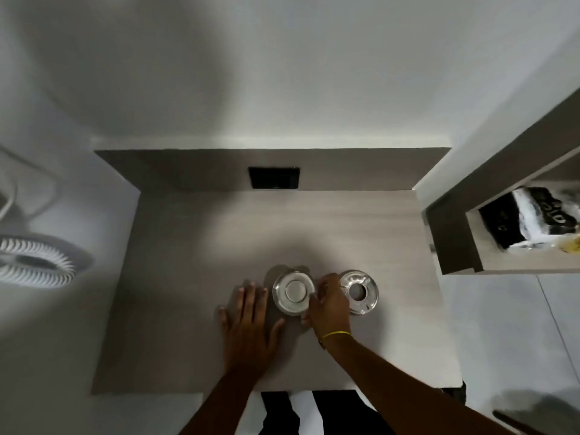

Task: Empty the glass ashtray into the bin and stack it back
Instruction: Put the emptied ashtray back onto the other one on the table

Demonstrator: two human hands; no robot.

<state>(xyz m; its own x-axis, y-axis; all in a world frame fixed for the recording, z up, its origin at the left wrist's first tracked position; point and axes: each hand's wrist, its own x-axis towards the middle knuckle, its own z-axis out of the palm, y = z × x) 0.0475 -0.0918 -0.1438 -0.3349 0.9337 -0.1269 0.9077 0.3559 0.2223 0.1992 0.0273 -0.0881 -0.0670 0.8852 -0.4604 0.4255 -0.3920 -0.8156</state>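
Note:
Two round glass ashtrays sit side by side on the wooden table [188, 309]. The left ashtray [293, 291] looks pale inside with a round raised centre. The right ashtray [359, 291] is clear with a dark centre. My right hand [329, 304], with a yellow band at the wrist, lies between them, its fingers curled on the left ashtray's right rim. My left hand [249, 321] rests flat on the table, fingers spread, just left of that ashtray. No bin shows in this view.
A black socket panel [273, 178] is set in the table's raised back. At the right an open shelf [521, 262] holds a black-and-white packet [530, 219]. A ribbed round fan or appliance [34, 262] stands on the floor at the left.

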